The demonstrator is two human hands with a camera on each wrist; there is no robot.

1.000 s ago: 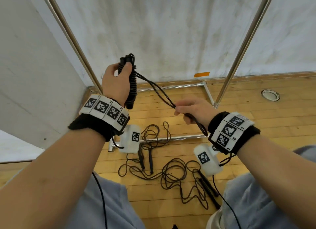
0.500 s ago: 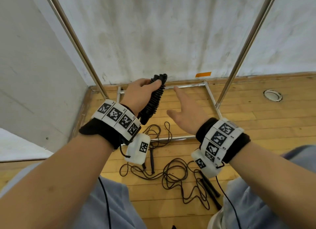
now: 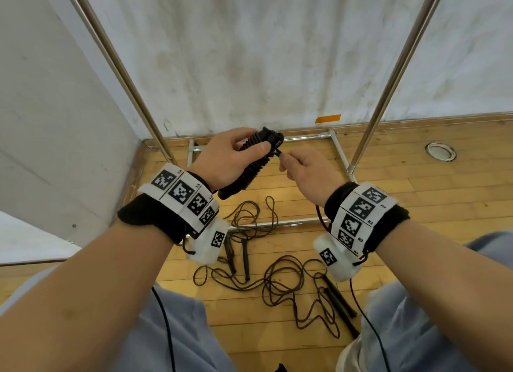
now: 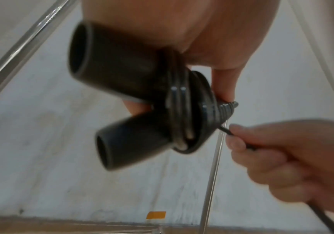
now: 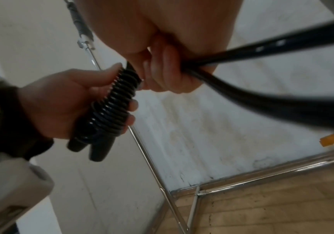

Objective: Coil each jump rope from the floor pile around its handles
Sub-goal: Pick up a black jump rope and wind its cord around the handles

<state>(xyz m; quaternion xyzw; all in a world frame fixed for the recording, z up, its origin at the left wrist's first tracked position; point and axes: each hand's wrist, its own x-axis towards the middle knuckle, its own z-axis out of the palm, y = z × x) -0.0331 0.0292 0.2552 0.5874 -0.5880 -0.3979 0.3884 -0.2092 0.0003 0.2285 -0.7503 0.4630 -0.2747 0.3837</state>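
Observation:
My left hand (image 3: pixel 227 157) grips a pair of black jump-rope handles (image 3: pixel 249 163) held side by side, with black cord wound tightly round them (image 5: pixel 110 110). The handles' open butt ends (image 4: pixel 102 76) point toward the left wrist camera. My right hand (image 3: pixel 305 168) pinches the loose black cord (image 4: pixel 228 133) right next to the top of the bundle, and the rest of the cord (image 5: pixel 262 52) trails out of its fist. On the wooden floor below lies a pile of loose dark ropes (image 3: pixel 280 282) with black handles (image 3: pixel 245 260).
A metal pipe frame (image 3: pixel 277 224) lies on the floor under the hands, with two slanted steel poles (image 3: pixel 394 74) rising against the white wall. A round floor fitting (image 3: pixel 440 150) sits at right. My knees in grey trousers (image 3: pixel 416 330) frame the pile.
The left hand has lowered and tilted the wound handles. The right hand let the cord go, opened, then came back and now pinches the cord at the bundle's top.

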